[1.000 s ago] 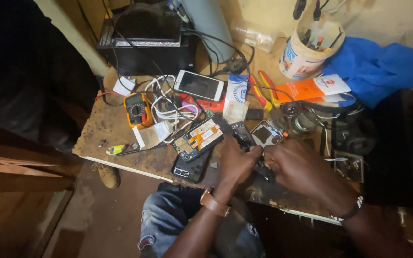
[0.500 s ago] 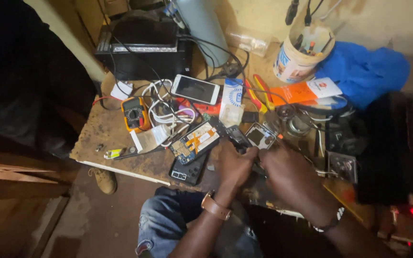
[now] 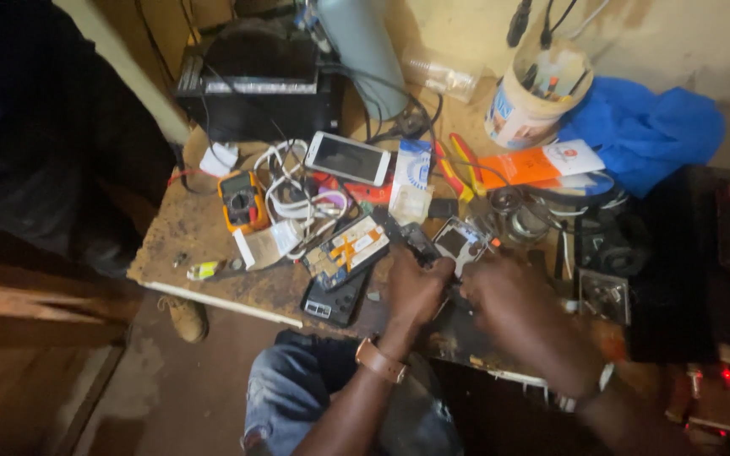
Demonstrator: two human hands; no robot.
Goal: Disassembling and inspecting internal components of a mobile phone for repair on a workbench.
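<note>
Left hand (image 3: 416, 289): fingers curled, pinching a dark small part, blurred.
Right hand (image 3: 500, 295): fingers bent together, touching opened phone (image 3: 461, 242).
Opened phone: silver, tilted, on workbench (image 3: 204, 241) between both hands.

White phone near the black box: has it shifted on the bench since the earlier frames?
No. The white phone lies in the same spot, between the orange multimeter and the white packet; only the camera view shifted.

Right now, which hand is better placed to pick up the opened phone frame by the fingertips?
Probably the right hand: its fingertips lie just below the opened phone frame. The left hand sits further left, its fingers on a dark part.
</note>
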